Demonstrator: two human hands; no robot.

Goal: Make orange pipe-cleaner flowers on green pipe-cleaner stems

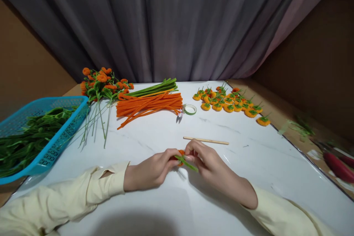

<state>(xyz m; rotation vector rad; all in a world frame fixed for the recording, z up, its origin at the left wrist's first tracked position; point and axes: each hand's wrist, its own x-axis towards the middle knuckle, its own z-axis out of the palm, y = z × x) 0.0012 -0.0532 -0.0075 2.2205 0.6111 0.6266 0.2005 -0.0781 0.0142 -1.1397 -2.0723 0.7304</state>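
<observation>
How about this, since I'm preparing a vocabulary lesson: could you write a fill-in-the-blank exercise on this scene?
1. The basket is ____ in colour.
2. In the picture, the orange stems lie to the ____ of the roll of tape.
3. Between the left hand and right hand, a small ____ piece shows by the green strip.

Missing words: blue; left; orange.

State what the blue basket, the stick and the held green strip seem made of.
Blue basket: probably plastic, smooth with slight sheen, evenly perforated. Stick: likely bare wood, pale tan and matte. Green strip: perhaps fuzzy chenille, soft-edged; too small to confirm.
</observation>
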